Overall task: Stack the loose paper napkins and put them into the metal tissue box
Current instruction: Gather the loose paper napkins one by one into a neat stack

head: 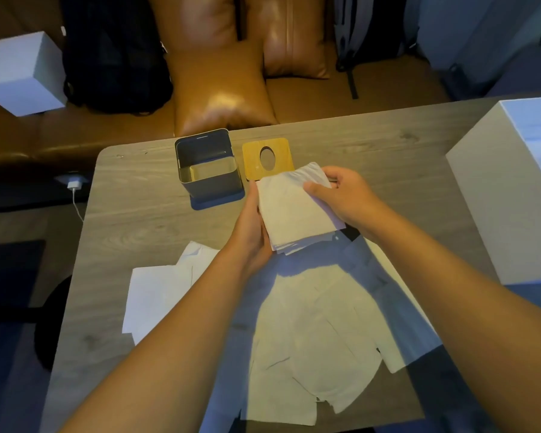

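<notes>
A stack of white paper napkins (294,210) is held above the table between both hands. My left hand (252,232) grips its left edge and underside. My right hand (341,195) holds its right side with the thumb on top. Several loose napkins (310,323) lie spread on the table below my arms, some overlapping, with more at the left (156,295). The dark metal tissue box (208,179) stands open on the far side of the table, empty inside. Its wooden lid (253,157) with an oval hole lies flat just right of the box, partly hidden by the stack.
The grey wooden table (138,195) has a large white box (497,189) at its right edge. Behind it is a brown leather sofa (219,89) with a black bag (113,57) and a white box (22,73). A charger cable (75,189) hangs at the left.
</notes>
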